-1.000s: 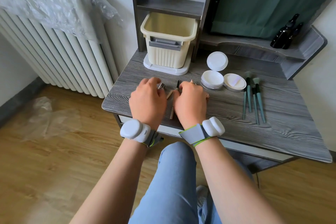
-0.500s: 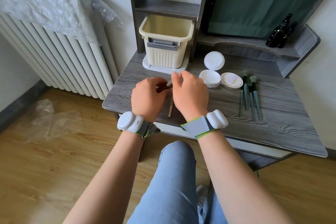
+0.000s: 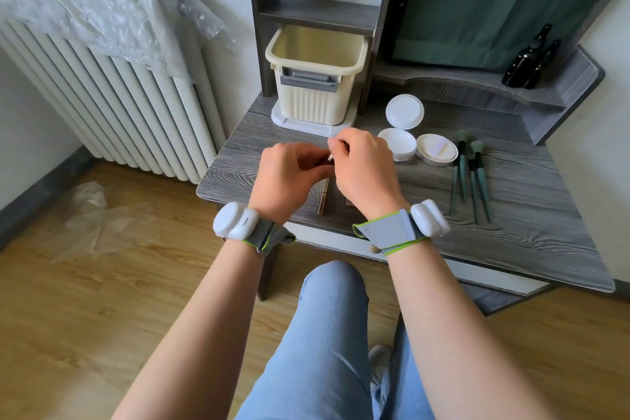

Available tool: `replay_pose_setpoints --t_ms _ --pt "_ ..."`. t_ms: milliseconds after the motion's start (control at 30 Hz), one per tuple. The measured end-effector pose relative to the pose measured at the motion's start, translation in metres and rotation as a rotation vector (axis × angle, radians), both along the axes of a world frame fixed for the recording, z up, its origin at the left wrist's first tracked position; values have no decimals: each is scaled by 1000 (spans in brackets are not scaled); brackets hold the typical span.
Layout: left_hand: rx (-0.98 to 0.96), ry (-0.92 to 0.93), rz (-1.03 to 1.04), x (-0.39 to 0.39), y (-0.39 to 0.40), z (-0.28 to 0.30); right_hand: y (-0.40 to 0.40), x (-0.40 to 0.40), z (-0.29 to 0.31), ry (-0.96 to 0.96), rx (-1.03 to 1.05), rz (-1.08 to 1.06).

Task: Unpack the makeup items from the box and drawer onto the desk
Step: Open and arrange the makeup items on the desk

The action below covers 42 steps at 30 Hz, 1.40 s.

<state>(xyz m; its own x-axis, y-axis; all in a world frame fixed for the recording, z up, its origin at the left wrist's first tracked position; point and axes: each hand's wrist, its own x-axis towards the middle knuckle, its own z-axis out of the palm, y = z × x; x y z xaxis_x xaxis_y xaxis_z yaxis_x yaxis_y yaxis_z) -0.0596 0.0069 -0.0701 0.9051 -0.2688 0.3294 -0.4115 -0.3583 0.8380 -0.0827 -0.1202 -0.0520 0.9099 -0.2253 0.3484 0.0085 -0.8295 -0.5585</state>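
My left hand [image 3: 286, 174] and my right hand [image 3: 364, 167] meet above the grey desk [image 3: 531, 215], both pinching one small thin item with a silver tip [image 3: 330, 157]; most of it is hidden by my fingers. Under my hands a tan pencil-like stick [image 3: 324, 196] lies on the desk. The cream box [image 3: 315, 78] stands open at the back. An open white powder jar [image 3: 400, 143] with its raised lid [image 3: 404, 111], a puff dish [image 3: 437, 150] and several green brushes [image 3: 472, 177] lie to the right.
A white radiator [image 3: 112, 92] draped with plastic film stands to the left. Two dark bottles [image 3: 530, 61] sit on the raised back shelf at the right. The desk's front edge and a white drawer front [image 3: 327, 242] are just behind my wrists. My knees are below.
Both hands have lifted off the desk and come together, raising the small item from among the sticks. The view has tilted slightly.
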Motion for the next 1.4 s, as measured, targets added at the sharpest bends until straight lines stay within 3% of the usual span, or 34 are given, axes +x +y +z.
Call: replay_pose_setpoints --t_ms 200,333,467,667,833,933,1100,1300,1400 --pt "67 -129 45 3 6 4 12 0 7 -13 97 23" --pt "47 -160 48 6 9 -1 6 0 11 127 -69 -110" --pt "64 -184 60 7 12 -3 4 1 6 104 -89 14" --pt "140 -189 102 8 14 -5 6 1 3 42 55 114" --pt "147 -209 94 8 15 -5 6 3 6 238 -16 -18" --pt "134 -215 79 9 17 -5 4 2 7 191 10 -6" --pt "144 -219 80 14 25 -9 5 3 9 51 143 195" --pt "204 -283 69 12 29 -7 6 8 10 162 -109 180" --pt "217 -315 83 13 33 -7 7 7 10 138 -96 235"
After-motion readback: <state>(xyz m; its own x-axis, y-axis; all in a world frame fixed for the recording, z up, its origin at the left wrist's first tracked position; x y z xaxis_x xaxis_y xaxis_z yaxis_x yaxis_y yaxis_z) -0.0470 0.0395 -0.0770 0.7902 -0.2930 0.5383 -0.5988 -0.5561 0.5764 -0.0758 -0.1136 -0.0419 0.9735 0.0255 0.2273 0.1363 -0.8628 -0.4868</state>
